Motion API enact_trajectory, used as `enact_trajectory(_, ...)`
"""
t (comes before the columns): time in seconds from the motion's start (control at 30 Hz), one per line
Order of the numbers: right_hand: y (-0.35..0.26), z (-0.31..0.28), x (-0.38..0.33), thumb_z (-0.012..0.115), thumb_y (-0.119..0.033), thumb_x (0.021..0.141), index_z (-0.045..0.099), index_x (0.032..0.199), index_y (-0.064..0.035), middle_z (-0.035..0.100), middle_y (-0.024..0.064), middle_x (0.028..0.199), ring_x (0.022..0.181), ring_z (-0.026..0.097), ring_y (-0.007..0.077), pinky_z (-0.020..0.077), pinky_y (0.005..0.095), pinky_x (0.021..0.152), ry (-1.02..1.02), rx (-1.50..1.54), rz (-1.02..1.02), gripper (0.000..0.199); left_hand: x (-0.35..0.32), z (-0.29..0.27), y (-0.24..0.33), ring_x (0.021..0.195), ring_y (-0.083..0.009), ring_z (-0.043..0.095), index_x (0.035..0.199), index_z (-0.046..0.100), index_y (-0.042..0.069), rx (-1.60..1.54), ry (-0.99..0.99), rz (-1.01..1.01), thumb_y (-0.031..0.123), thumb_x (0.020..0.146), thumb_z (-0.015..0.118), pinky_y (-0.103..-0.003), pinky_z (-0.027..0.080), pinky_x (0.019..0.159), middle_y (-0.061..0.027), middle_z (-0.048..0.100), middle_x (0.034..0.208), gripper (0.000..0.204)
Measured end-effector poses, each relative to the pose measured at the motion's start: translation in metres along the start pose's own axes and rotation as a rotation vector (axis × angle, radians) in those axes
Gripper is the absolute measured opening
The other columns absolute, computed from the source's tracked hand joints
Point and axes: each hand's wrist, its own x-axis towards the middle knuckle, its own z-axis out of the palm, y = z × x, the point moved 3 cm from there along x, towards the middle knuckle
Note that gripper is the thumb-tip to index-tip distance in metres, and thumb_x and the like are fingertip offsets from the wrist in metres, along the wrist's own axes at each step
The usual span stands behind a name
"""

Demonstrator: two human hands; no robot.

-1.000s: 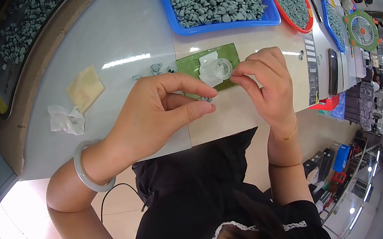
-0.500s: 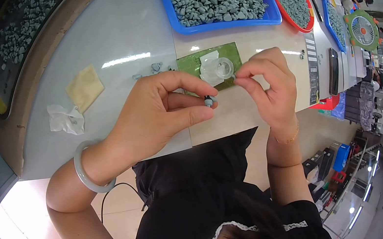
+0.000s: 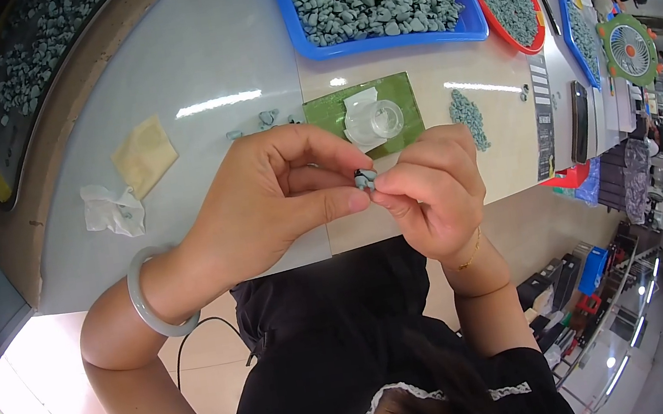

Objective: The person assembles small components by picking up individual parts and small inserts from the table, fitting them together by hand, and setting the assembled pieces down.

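Between the thumb and fingers of my left hand [image 3: 249,202] is a small grey-green stone piece [image 3: 365,176] with a black part on it. My right hand [image 3: 436,191] is closed in a pinch, its fingertips touching the piece's right side. Whatever those fingertips may hold is hidden. Just beyond the hands lies a green board [image 3: 324,111], bearing a small clear round jar [image 3: 385,120] and a scrap of white paper [image 3: 360,100]. A few loose grey-green stones [image 3: 268,119] rest behind my left hand.
A blue tray of stones [image 3: 389,46] and a red round tray [image 3: 532,48] stand at the back. Small chips [image 3: 468,120] lie right of the board. A yellow cloth [image 3: 146,157] and crumpled tissue [image 3: 111,212] lie left. A dark phone-like object [image 3: 579,118] sits far right.
My right hand has moved left and nearer from beside the jar to the stone piece, uncovering the pile of chips. The left hand stays nearly in place.
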Motion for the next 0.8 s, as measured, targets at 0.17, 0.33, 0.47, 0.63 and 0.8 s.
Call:
enact_trajectory(0.17,0.002,0.001,-0.003,0.067,-0.011,0.055,0.060,0.080,-0.0117,0.052,-0.0012,0.079,0.070,0.047,0.0184,0.0381,0.0275,0.060,-0.002,-0.143,-0.149,0.026,0.000,-0.001,0.001,0.082,-0.0127,0.062,0.094,0.058,-0.004,0.004,-0.005,-0.041,-0.003,0.074,0.067,-0.023,0.050,0.076,-0.0086,0.062,0.090,0.023)
enact_trajectory(0.33,0.002,-0.003,-0.002,0.065,-0.014,0.054,0.059,0.080,-0.0144,0.053,-0.0023,0.083,0.070,0.047,0.0169,0.0379,0.0280,0.060,-0.037,-0.138,-0.360,0.027,-0.001,0.001,0.002,0.079,-0.0120,0.062,0.093,0.059,-0.004,0.087,-0.056,-0.019,-0.003,0.073,0.068,-0.022,0.050,0.074,-0.0087,0.062,0.088,0.022)
enact_trajectory(0.47,0.006,-0.004,0.003,0.067,-0.011,0.057,0.059,0.081,-0.0137,0.054,-0.0009,0.084,0.072,0.048,0.0188,0.0390,0.0300,0.061,-0.030,-0.036,-0.345,0.025,-0.002,0.001,0.005,0.080,-0.0117,0.062,0.095,0.058,-0.004,0.113,-0.069,-0.006,-0.003,0.073,0.069,-0.022,0.050,0.074,-0.0085,0.062,0.090,0.025)
enact_trajectory(0.63,0.006,-0.007,0.035,0.071,-0.005,0.063,0.060,0.087,-0.0085,0.057,0.0044,0.083,0.073,0.051,0.0246,0.0418,0.0333,0.064,-0.233,0.082,-0.133,0.026,-0.005,-0.001,0.018,0.088,-0.0132,0.059,0.106,0.052,0.000,-0.017,-0.046,0.114,-0.001,0.075,0.066,-0.024,0.047,0.080,-0.0076,0.061,0.094,0.034)
enact_trajectory(0.8,0.053,-0.033,0.072,0.067,-0.007,0.072,0.062,0.092,-0.0048,0.059,0.0052,0.086,0.077,0.053,0.0174,0.0415,0.0291,0.067,-0.178,-0.091,0.139,0.020,-0.003,-0.023,0.055,0.084,-0.0143,0.057,0.107,0.054,0.001,0.468,0.222,0.410,0.004,0.077,0.062,-0.027,0.045,0.075,-0.0073,0.061,0.090,0.031)
